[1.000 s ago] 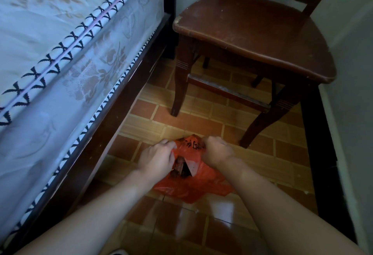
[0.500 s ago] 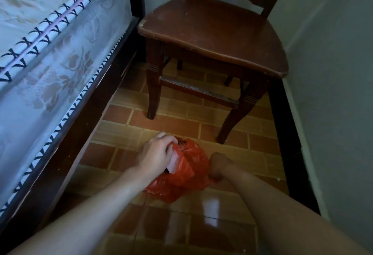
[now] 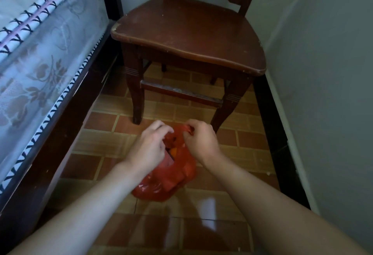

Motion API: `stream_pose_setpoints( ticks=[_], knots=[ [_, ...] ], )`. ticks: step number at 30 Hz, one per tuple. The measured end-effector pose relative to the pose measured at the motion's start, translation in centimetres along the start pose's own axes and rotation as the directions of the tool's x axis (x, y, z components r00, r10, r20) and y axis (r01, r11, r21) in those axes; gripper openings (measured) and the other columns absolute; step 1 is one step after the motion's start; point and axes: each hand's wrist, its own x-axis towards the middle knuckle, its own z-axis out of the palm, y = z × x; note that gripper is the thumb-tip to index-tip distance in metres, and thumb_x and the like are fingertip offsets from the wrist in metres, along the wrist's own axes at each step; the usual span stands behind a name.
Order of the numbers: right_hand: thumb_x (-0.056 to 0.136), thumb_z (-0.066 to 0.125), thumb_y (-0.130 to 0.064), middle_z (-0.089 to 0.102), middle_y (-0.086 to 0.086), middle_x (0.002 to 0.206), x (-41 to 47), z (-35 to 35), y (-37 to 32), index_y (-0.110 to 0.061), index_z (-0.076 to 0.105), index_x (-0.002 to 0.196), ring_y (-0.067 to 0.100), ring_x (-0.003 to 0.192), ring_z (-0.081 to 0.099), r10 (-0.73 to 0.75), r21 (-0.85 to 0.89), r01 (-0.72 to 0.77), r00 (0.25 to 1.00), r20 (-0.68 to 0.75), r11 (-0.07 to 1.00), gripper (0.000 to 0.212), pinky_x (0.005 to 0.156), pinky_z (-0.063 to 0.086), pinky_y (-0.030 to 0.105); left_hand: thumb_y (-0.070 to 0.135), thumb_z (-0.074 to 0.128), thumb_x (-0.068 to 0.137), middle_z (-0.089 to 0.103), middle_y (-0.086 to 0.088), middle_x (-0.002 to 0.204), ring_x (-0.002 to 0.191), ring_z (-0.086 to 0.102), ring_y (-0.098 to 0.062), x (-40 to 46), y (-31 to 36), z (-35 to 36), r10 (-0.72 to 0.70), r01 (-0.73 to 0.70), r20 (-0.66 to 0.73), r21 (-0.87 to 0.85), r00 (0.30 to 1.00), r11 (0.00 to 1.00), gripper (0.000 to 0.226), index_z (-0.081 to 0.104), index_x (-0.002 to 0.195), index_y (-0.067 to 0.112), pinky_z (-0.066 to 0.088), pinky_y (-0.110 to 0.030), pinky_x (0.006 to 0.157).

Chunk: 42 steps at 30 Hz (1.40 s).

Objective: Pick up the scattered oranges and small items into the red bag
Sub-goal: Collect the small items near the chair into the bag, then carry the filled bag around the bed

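Both the left hand (image 3: 148,149) and right hand (image 3: 201,140) pinch the red bag (image 3: 173,182) mouth with fingers clamped on it, so thin plastic may tear and the orange (image 3: 173,150) may roll out.

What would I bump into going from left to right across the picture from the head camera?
Bed → left hand → red bag → right hand → wall. The chair sits farther back, above the hands, so I left it out.

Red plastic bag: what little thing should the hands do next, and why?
Probably lift the red plastic bag off the tiled floor: both the left hand and right hand pinch its mouth, an orange is inside, and no loose items show.
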Motion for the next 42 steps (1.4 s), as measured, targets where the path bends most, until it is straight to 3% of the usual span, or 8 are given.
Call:
stream_pose_setpoints(
  ticks=[8,15,22,27,31,34,39,42],
  knots=[
    [0.100,0.063,-0.033,0.072,-0.010,0.083,0.7,-1.0,-1.1,-0.031,0.075,0.107,0.014,0.072,0.071,0.030,0.028,-0.028,0.994,-0.104,0.999,0.014,0.066,0.063,0.039,0.007,0.069,0.092,0.068,-0.007,0.101,0.083,0.069,-0.029,3.1,-3.3,-4.0,-0.088,0.135,-0.198,0.233,0.976,0.963,0.017,0.077,0.107,0.009,0.059,-0.038,0.069],
    [0.094,0.071,-0.034,0.064,-0.012,0.067,-0.5,-2.4,-3.7,-0.028,0.073,0.089,0.005,0.063,0.061,0.182,0.062,-0.175,0.973,-0.141,0.983,0.008,0.054,0.043,0.023,0.027,0.073,0.088,0.070,0.002,0.077,0.074,0.070,-0.028,2.8,0.3,-5.2,-0.325,0.357,-0.177,0.202,0.929,0.912,0.004,0.071,0.088,0.024,0.051,-0.032,0.059],
    [0.097,0.068,-0.037,0.075,-0.006,0.082,-7.1,-4.8,-6.6,-0.022,0.078,0.099,0.015,0.080,0.071,0.387,0.210,-0.366,0.920,-0.067,0.907,0.018,0.071,0.055,0.027,0.029,0.068,0.088,0.073,-0.001,0.082,0.084,0.069,-0.038,0.1,6.2,-11.5,-0.486,0.488,-0.050,0.148,0.872,0.860,0.006,0.065,0.090,0.024,0.056,-0.041,0.066],
    [0.101,0.067,-0.027,0.076,-0.006,0.089,-13.5,-11.3,-10.0,-0.021,0.077,0.104,0.001,0.074,0.068,0.431,0.208,-0.432,0.901,0.052,0.878,0.013,0.059,0.045,0.007,0.028,0.065,0.094,0.069,0.004,0.080,0.078,0.067,-0.028,-1.0,11.5,-17.4,-0.495,0.486,0.053,0.125,0.867,0.865,0.007,0.062,0.089,0.023,0.056,-0.042,0.067],
    [0.101,0.065,-0.028,0.074,-0.010,0.084,-15.3,-17.7,-13.8,-0.023,0.075,0.102,0.006,0.076,0.071,0.470,0.272,-0.458,0.882,0.021,0.846,0.011,0.069,0.062,0.035,0.024,0.063,0.096,0.067,0.003,0.082,0.078,0.063,-0.024,-0.9,16.6,-21.9,-0.477,0.473,0.055,0.079,0.877,0.878,0.008,0.059,0.089,0.020,0.051,-0.039,0.064],
    [0.099,0.065,-0.024,0.072,-0.010,0.080,-15.5,-22.5,-17.6,-0.024,0.074,0.100,0.008,0.074,0.069,0.475,0.328,-0.449,0.880,0.001,0.831,0.009,0.071,0.061,0.039,0.023,0.063,0.095,0.066,0.005,0.085,0.080,0.062,-0.022,0.0,20.4,-25.3,-0.493,0.492,0.050,0.023,0.869,0.870,0.007,0.059,0.090,0.020,0.049,-0.039,0.068],
    [0.097,0.064,-0.016,0.070,-0.011,0.080,-15.2,-30.9,-24.4,-0.026,0.073,0.099,0.005,0.074,0.067,0.434,0.410,-0.390,0.901,-0.016,0.825,0.013,0.062,0.049,0.016,0.024,0.063,0.096,0.065,0.008,0.084,0.079,0.062,-0.017,1.6,26.7,-31.3,-0.495,0.495,0.024,-0.049,0.869,0.867,0.007,0.060,0.091,0.022,0.053,-0.041,0.071],
    [0.096,0.063,-0.014,0.069,-0.010,0.078,-15.5,-35.8,-28.0,-0.024,0.073,0.097,0.005,0.071,0.064,0.406,0.436,-0.353,0.913,-0.030,0.827,0.014,0.057,0.047,0.015,0.021,0.063,0.095,0.065,0.007,0.082,0.077,0.062,-0.016,2.5,30.6,-34.8,-0.495,0.491,-0.028,-0.092,0.868,0.866,0.006,0.061,0.090,0.019,0.053,-0.041,0.070]
  ],
)
